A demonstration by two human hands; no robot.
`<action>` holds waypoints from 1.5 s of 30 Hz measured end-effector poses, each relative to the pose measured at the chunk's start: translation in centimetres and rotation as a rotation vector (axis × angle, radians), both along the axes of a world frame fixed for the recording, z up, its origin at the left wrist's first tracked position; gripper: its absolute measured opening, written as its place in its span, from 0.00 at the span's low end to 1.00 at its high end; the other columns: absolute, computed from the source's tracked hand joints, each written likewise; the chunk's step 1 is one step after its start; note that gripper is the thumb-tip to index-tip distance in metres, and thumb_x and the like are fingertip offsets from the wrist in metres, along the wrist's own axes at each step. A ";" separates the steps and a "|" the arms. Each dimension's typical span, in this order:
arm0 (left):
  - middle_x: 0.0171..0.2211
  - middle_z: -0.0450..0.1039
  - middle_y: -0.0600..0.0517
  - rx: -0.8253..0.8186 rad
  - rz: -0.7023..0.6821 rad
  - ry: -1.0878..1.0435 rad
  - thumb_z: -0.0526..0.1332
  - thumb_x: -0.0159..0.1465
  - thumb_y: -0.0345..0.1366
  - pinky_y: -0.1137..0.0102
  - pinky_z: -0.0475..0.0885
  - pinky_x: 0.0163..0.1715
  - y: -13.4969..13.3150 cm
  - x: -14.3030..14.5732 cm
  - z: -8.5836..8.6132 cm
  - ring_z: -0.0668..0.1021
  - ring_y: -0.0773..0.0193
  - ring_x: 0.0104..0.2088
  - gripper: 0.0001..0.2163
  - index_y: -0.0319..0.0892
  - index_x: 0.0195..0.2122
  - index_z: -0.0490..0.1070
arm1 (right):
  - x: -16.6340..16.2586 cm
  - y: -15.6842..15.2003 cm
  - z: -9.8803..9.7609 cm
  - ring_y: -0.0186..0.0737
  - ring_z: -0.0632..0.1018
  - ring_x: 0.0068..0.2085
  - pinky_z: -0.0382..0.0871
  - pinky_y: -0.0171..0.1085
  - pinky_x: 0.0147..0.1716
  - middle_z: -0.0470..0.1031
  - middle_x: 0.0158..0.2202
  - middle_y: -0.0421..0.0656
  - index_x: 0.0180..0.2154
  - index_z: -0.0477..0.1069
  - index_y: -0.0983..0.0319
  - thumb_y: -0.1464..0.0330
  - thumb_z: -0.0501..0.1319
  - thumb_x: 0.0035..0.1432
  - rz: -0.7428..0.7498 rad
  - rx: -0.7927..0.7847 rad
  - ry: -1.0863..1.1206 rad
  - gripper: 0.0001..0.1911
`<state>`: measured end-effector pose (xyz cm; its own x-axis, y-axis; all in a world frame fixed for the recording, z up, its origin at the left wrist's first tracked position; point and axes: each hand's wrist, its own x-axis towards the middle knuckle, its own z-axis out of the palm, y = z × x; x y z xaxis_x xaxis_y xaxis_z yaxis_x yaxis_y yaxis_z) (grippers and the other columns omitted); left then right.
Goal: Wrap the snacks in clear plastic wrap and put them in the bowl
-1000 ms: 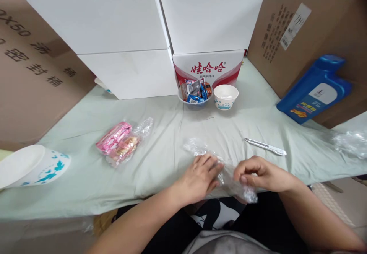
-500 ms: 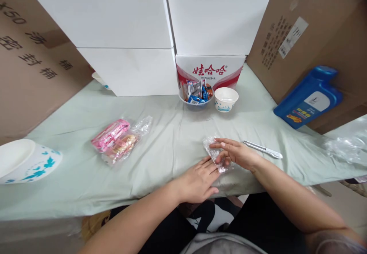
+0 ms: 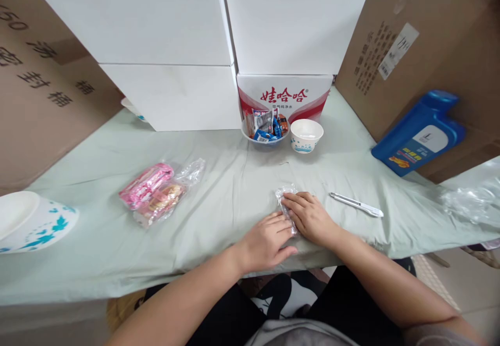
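A crumpled piece of clear plastic wrap point(image 3: 288, 189) lies on the cloth near the table's front edge, partly covered by my fingers. Flat on its right side rests my right hand point(image 3: 308, 215), fingers stretched out and pointing left. My left hand point(image 3: 269, 242) lies palm down at the wrap's lower left, its fingertips on the edge of the plastic and its thumb apart. Both hands are open. To the right of my right hand is a white utility knife point(image 3: 356, 204), untouched.
Pink-wrapped packs in clear plastic point(image 3: 152, 192) lie left. Behind stand a clear bowl of snack packets point(image 3: 265, 143) and a paper bowl point(image 3: 307, 136), before white boxes point(image 3: 172, 98). A blue bottle point(image 3: 417, 135) leans by the right carton point(image 3: 390, 28). A large paper bowl point(image 3: 50, 226) sits left.
My right hand has come down from above the wrap and now lies flat on it. The wrap is pressed narrower. My left hand has shifted only slightly.
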<state>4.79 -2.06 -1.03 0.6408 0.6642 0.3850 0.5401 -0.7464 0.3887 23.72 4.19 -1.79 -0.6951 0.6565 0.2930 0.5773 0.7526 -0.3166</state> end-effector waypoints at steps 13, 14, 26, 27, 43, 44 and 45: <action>0.43 0.77 0.45 -0.002 0.206 -0.005 0.55 0.66 0.28 0.55 0.71 0.55 1.9 -1.2 0.0 0.74 0.52 0.55 0.07 0.40 0.38 0.72 | 1.9 -0.4 2.0 0.45 0.73 0.45 0.71 0.46 0.45 0.75 0.42 0.49 0.45 0.73 0.62 0.64 0.58 0.64 0.132 -0.074 0.265 0.11; 0.45 0.76 0.45 -0.009 0.214 -0.016 0.54 0.67 0.28 0.56 0.70 0.55 1.9 -1.2 0.0 0.73 0.53 0.55 0.07 0.39 0.39 0.72 | 2.1 -0.4 2.1 0.45 0.73 0.44 0.71 0.46 0.44 0.75 0.42 0.49 0.45 0.73 0.62 0.61 0.61 0.62 0.197 -0.093 0.203 0.13; 0.49 0.77 0.49 -0.107 0.044 0.010 0.58 0.65 0.31 0.59 0.70 0.53 1.8 -1.2 0.7 0.74 0.56 0.54 0.05 0.42 0.37 0.73 | 1.8 -3.2 3.6 0.41 0.74 0.38 0.66 0.40 0.41 0.74 0.33 0.46 0.37 0.71 0.63 0.70 0.51 0.67 0.352 -0.034 -0.055 0.10; 0.49 0.76 0.49 -0.122 0.010 0.007 0.57 0.64 0.29 0.60 0.69 0.54 1.8 -1.3 0.7 0.74 0.56 0.55 0.05 0.42 0.37 0.72 | 1.9 -3.2 3.8 0.39 0.74 0.36 0.65 0.39 0.38 0.75 0.33 0.45 0.37 0.71 0.63 0.70 0.51 0.68 0.352 -0.064 -0.049 0.11; 0.44 0.74 0.47 -0.114 0.058 -0.053 0.52 0.62 0.22 0.59 0.73 0.52 1.6 -1.1 0.1 0.75 0.57 0.50 0.17 0.42 0.49 0.69 | -0.3 0.8 1.1 0.39 0.77 0.32 0.59 0.36 0.28 0.76 0.34 0.45 0.37 0.72 0.62 0.65 0.55 0.68 -0.247 0.001 -0.232 0.11; 0.43 0.73 0.47 -0.087 0.104 -0.038 0.53 0.62 0.23 0.59 0.74 0.49 1.6 -0.9 0.0 0.75 0.57 0.48 0.15 0.42 0.46 0.71 | -0.3 0.7 1.1 0.39 0.77 0.32 0.59 0.36 0.28 0.76 0.34 0.45 0.38 0.72 0.62 0.65 0.55 0.68 -0.252 0.003 -0.226 0.10; 0.42 0.72 0.46 -0.059 0.161 -0.021 0.53 0.62 0.24 0.59 0.75 0.47 1.5 -0.8 -0.1 0.75 0.56 0.46 0.13 0.42 0.44 0.73 | -0.3 0.7 1.1 0.40 0.77 0.32 0.60 0.36 0.28 0.76 0.34 0.45 0.38 0.72 0.62 0.65 0.55 0.68 -0.256 0.003 -0.222 0.10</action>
<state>3.99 -0.53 -1.14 0.5165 0.7794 0.3546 0.6423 -0.6265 0.4416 23.43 4.88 -0.66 -0.5549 0.8173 0.1553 0.8022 0.5751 -0.1600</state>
